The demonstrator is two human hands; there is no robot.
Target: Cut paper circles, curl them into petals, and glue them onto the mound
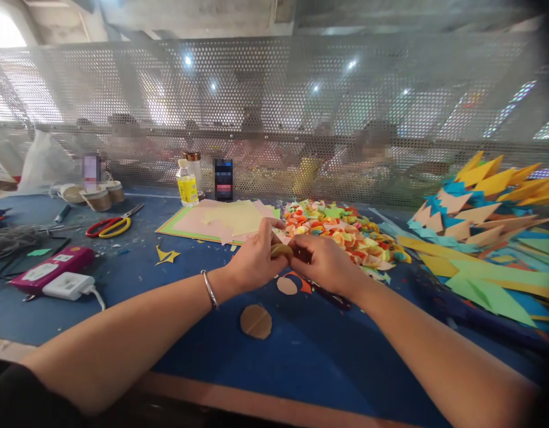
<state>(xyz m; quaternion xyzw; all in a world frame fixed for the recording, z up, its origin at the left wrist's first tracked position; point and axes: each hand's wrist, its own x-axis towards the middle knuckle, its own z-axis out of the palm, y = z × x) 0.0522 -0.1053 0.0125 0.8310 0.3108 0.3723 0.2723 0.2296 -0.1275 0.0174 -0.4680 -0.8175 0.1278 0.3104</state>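
My left hand [257, 257] is closed, pinching a small curved piece of yellow-tan paper [281, 250] between thumb and fingers. From the other side, the curled fingers of my right hand [324, 260] meet the same piece at its edge; part of it is hidden by the fingers. Below the hands lies a pale pink paper circle [287, 285], with an orange paper scrap [305, 284] beside it. A dark, slim tool [332, 295] rests under my right wrist. Closer to me, a round brown cardboard disc [256, 321] lies flat on the blue table.
Colored paper sheets [225, 220] and a heap of curled paper pieces [341, 229] lie behind the hands. Spiky folded paper [479, 202] stands right. Scissors [109, 226], a power strip [53, 270], a yellow-labelled bottle [187, 184] and a phone [223, 179] are farther left.
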